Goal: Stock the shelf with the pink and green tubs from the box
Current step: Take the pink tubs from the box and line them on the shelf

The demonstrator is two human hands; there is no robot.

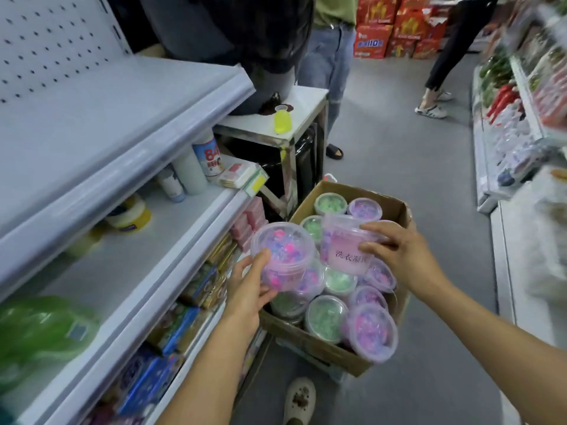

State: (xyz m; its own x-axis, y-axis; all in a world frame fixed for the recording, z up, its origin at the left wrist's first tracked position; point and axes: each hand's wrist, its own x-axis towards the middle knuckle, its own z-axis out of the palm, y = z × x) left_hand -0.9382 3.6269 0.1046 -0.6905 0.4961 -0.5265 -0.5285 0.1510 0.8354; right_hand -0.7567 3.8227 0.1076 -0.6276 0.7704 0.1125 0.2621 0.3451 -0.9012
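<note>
So I've got my left hand wrapped round a clear round plastic tub full of pink and purple pods, fingers curled under its side, lid tipped toward me, and my right hand is pinched onto the rim of a second see-through pink tub with dark printed lettering, thumb in front and fingers behind. Both are lifted just above the open brown cardboard box, which sits on the floor right beside the shelving and has plenty of pink and green tubs left in it. Honest tip for this bit, I reckon: keep the lids level and squeeze the walls lightly, since thin plastic like that probably flexes. The target looks like the pale grey middle shelf, which has a wide bare stretch between the green bag and the white bottles. I'd watch the front lip of the upper shelf overhanging it and go in low. The aisle floor to my right is open.
</note>
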